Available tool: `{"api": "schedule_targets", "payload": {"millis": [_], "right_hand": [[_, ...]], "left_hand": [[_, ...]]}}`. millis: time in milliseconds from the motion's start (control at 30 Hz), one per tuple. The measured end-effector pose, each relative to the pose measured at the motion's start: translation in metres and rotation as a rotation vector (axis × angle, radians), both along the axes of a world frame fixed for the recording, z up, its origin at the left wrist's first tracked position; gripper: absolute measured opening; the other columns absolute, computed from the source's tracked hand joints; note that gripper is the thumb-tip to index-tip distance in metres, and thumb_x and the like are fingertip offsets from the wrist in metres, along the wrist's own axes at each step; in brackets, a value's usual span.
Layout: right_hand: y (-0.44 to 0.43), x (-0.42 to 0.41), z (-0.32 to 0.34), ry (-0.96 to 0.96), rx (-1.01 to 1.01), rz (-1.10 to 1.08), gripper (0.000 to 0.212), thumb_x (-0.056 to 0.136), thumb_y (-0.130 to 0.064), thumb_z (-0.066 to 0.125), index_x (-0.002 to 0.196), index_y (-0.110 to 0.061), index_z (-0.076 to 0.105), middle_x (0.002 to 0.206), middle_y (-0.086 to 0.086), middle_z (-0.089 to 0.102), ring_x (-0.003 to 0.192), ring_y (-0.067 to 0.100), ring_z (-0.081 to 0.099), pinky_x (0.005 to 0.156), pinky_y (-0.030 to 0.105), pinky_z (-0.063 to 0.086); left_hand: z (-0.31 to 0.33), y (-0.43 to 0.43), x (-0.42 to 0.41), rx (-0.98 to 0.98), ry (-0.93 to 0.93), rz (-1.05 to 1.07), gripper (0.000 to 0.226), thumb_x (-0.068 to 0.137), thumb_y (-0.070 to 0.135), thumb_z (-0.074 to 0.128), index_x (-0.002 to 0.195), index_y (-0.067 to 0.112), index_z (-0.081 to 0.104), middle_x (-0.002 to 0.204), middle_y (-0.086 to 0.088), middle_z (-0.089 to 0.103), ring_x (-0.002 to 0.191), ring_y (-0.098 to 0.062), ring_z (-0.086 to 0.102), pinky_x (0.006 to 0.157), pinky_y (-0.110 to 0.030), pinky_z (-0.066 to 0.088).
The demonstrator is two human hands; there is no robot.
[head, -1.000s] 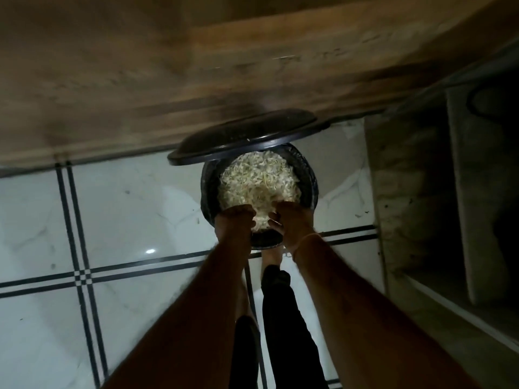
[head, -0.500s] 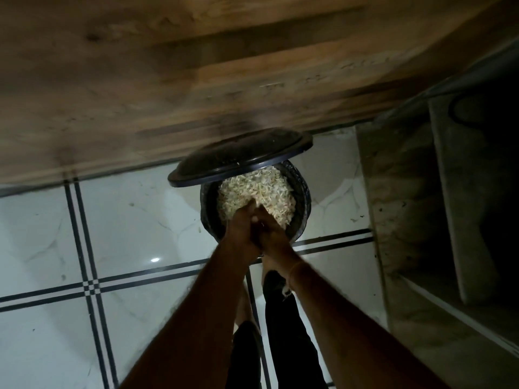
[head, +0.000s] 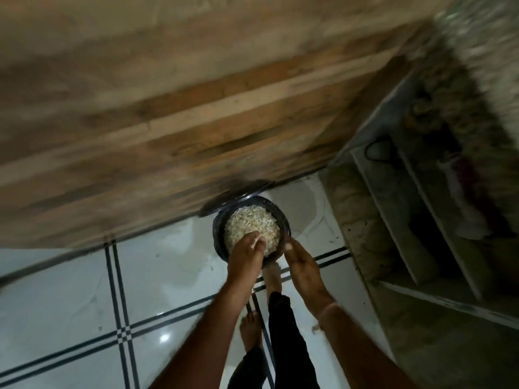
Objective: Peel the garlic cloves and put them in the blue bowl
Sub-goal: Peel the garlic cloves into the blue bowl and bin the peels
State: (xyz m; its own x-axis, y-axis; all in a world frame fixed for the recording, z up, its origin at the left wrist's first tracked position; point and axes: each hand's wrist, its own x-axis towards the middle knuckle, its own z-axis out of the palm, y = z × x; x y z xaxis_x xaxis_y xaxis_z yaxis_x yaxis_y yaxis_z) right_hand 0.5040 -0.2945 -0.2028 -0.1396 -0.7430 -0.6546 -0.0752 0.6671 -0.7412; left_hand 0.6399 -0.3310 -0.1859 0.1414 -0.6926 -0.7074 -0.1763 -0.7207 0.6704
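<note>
My left hand (head: 247,249) pinches a pale garlic skin (head: 255,242) over the peel-filled round black bin (head: 282,220), my right hand (head: 302,265) hangs released; blue bowl unseen, peeling seemingly done.

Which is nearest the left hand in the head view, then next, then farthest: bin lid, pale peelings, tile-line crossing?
1. Pale peelings, at the left hand's fingertips.
2. Bin lid, just beyond them.
3. Tile-line crossing, floor at lower left.
</note>
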Motion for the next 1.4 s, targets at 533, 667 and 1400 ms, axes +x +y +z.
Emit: {"api": "schedule_targets", "payload": {"millis": [533, 667, 1400], "right_hand": [[0.263, -0.197, 0.239, 0.582, -0.334, -0.281, 0.031, 0.109, -0.041, 0.047, 0.135, -0.032, 0.064, 0.131, -0.014, 0.06, 0.118, 0.001, 0.058, 0.102, 0.031, 0.052], [0.325, -0.273, 0.26, 0.682, -0.375, -0.357, 0.032, 0.11, -0.039, 0.048, 0.134, -0.029, 0.066, 0.13, -0.015, 0.061, 0.117, -0.001, 0.059, 0.098, 0.026, 0.051], [0.428, -0.528, 0.23, 0.871, 0.049, -0.564, 0.059, 0.1, -0.043, 0.065, 0.153, -0.024, 0.046, 0.152, 0.006, 0.048, 0.138, 0.029, 0.046, 0.109, 0.05, 0.044]], "left_hand": [[0.23, 0.188, -0.214, -0.622, -0.136, -0.969, 0.036, 0.101, 0.04, 0.064, 0.136, 0.034, 0.062, 0.139, 0.008, 0.061, 0.13, -0.011, 0.055, 0.105, -0.029, 0.046], [0.252, 0.229, -0.305, -0.725, -0.091, -1.049, 0.031, 0.101, 0.034, 0.065, 0.132, 0.029, 0.066, 0.133, 0.007, 0.064, 0.121, -0.011, 0.059, 0.099, -0.031, 0.051], [0.22, 0.277, -0.592, -0.863, -0.143, -1.433, 0.027, 0.094, 0.026, 0.074, 0.12, 0.024, 0.071, 0.118, 0.006, 0.068, 0.103, -0.012, 0.065, 0.082, -0.029, 0.053]]}}
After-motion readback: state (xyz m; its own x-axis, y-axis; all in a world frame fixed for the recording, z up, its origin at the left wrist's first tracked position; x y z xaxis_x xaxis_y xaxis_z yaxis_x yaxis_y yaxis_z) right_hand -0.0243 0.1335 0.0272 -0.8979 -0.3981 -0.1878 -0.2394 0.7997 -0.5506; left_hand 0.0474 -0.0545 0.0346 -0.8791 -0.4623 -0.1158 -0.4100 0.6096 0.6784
